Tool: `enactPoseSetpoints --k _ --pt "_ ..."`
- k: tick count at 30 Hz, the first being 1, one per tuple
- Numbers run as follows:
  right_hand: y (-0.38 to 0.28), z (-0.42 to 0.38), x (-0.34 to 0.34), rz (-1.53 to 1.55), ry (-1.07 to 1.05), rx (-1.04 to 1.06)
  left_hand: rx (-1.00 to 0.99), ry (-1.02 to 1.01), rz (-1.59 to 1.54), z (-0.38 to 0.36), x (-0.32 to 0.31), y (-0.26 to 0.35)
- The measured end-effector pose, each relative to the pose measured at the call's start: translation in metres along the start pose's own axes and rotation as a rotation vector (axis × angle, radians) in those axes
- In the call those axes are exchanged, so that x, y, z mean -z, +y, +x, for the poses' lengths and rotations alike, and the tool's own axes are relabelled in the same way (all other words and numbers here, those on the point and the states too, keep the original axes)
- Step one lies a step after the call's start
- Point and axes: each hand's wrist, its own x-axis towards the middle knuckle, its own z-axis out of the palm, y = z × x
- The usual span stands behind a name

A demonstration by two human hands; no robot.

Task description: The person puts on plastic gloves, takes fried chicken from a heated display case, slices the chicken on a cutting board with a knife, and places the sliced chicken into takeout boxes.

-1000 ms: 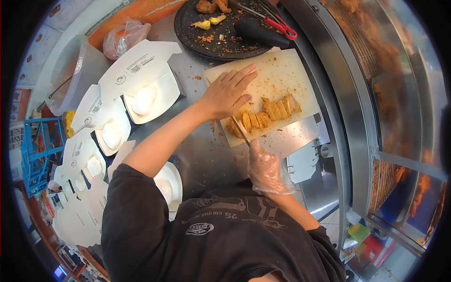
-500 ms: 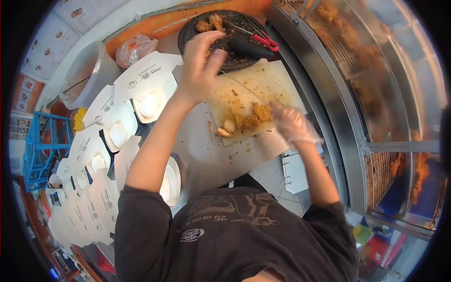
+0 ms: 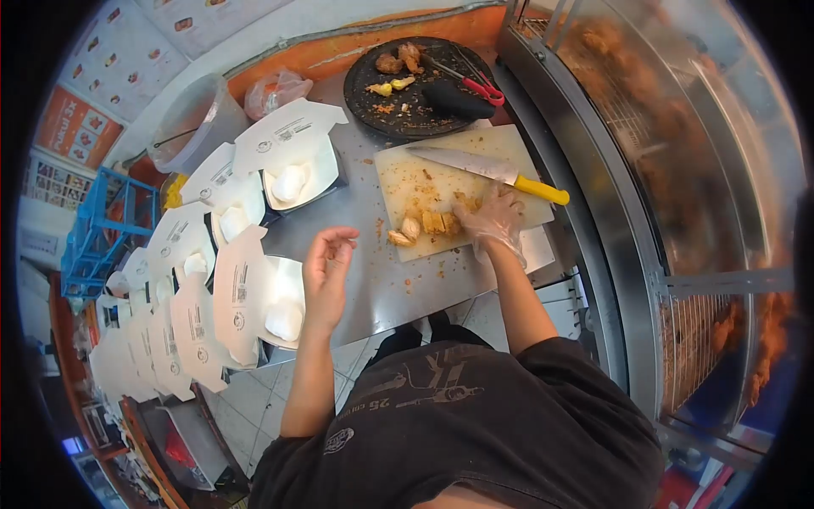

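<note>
My left hand (image 3: 329, 276) is bare and raised beside the white boxes, its fingers loosely curved with nothing between them. On the white cutting board (image 3: 398, 174), my right hand (image 3: 494, 214), in a clear plastic glove, has its fingers around the right end of the sliced fried chicken (image 3: 437, 223). Its palm and fingers hide part of those pieces. A knife (image 3: 465, 161) with a yellow handle lies across the board, just beyond the glove. White pieces of chicken (image 3: 409, 229) lie at the left end of the row.
Open boxes (image 3: 288, 184) with white rounded contents line the left. Behind the board, a dark round board (image 3: 365, 106) bears chicken pieces and red-handled tongs (image 3: 483, 87). A clear tub (image 3: 191, 127) stands back left. The metal display case (image 3: 585, 144) borders the right side.
My left hand has come down and back from near the round board. My right hand has moved onto the chicken, and the knife now lies in plain sight with its handle free.
</note>
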Motion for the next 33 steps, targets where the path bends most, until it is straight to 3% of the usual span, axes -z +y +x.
enactPoseSetpoints --k 3,6,8,10,11,13,15,17,18,19,21,23,24,25,27,28,30,33 --pt "-0.001 0.001 0.007 -0.022 -0.104 -0.001 -0.038 0.004 0.099 -0.018 0.004 0.003" --pt "0.004 0.008 -0.002 -0.131 -0.025 0.182 0.003 0.14 0.188 -0.036 0.013 0.0" --pt "0.027 0.041 -0.034 -0.074 -0.078 0.34 0.031 0.183 0.473 -0.053 0.023 -0.007" --pt "0.03 0.033 -0.045 -0.036 0.163 0.331 0.065 0.136 0.759 -0.077 0.04 -0.021" --pt "0.042 0.045 -0.053 -0.021 0.227 0.37 0.075 0.174 0.772 -0.087 0.05 -0.018" --pt "0.03 0.042 -0.047 -0.007 0.287 0.418 0.207 0.086 1.176 -0.111 0.073 -0.012" --pt "-0.017 -0.002 0.009 0.1 -0.035 0.369 0.23 0.063 1.285 -0.134 0.098 -0.022" --pt "-0.058 -0.034 -0.006 0.31 -0.093 0.634 0.172 -0.021 1.423 -0.142 0.121 -0.036" --pt "-0.093 -0.059 -0.002 0.251 -0.279 0.73 0.165 -0.025 1.421 -0.144 0.129 -0.048" --pt "-0.109 -0.06 -0.041 0.321 -0.269 1.063 0.103 -0.024 1.382 -0.142 0.138 -0.064" --pt "-0.164 -0.115 -0.074 0.397 -0.365 1.367 0.031 -0.024 1.327 -0.139 0.145 -0.087" --pt "-0.213 -0.163 -0.092 0.131 -0.502 1.297 0.024 0.179 1.134 -0.14 0.142 -0.101" --pt "-0.232 -0.177 -0.097 -0.071 -0.578 1.222 0.016 0.178 1.123 -0.142 0.137 -0.1" --pt "-0.238 -0.183 -0.116 -0.08 -0.57 1.216 0.045 0.231 1.103 -0.144 0.131 -0.097" --pt "-0.236 -0.186 -0.172 -0.176 -0.159 1.201 0.038 0.313 1.066 -0.148 0.124 -0.097" --pt "-0.234 -0.19 -0.184 -0.182 -0.155 1.19 0.033 0.304 1.058 -0.15 0.126 -0.098" --pt "-0.226 -0.191 -0.2 -0.162 0.349 1.381 0.026 0.304 1.075 -0.151 0.123 -0.098" --pt "-0.23 -0.195 -0.18 -0.137 0.272 1.35 -0.022 0.302 1.059 -0.152 0.125 -0.102"
